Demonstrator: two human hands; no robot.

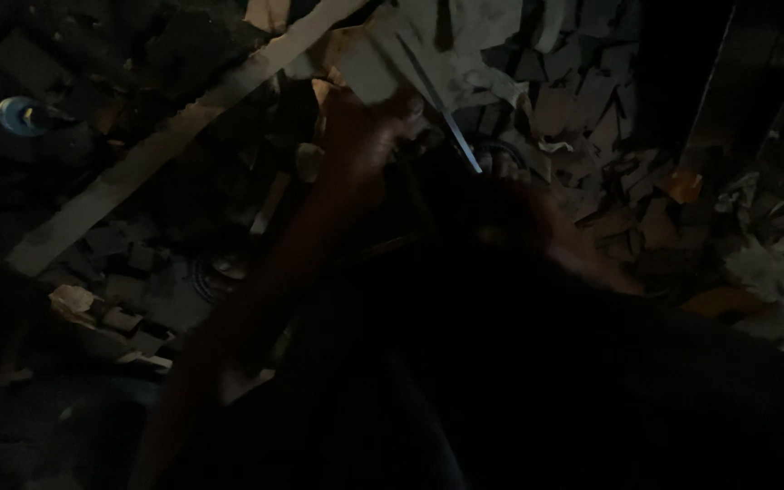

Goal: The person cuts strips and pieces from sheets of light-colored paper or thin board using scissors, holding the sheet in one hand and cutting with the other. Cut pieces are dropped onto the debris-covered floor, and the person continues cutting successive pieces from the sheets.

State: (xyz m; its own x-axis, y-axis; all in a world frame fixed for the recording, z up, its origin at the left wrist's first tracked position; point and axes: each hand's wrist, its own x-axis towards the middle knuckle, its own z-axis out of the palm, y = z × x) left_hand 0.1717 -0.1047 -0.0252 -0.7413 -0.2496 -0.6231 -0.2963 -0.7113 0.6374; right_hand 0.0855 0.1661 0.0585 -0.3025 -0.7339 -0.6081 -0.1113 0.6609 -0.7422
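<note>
I see the left hand (369,136) gripping a pale sheet (428,45) far centre | right hand (510,195) closed on scissors (460,141), blade touching sheet | scraps (592,100) right.

Deep shadow swallows the lower half of the frame. The pale cardboard sheet (428,45) is cut off by the top edge. The right hand (510,195) is dim, its grip unreadable.
</note>
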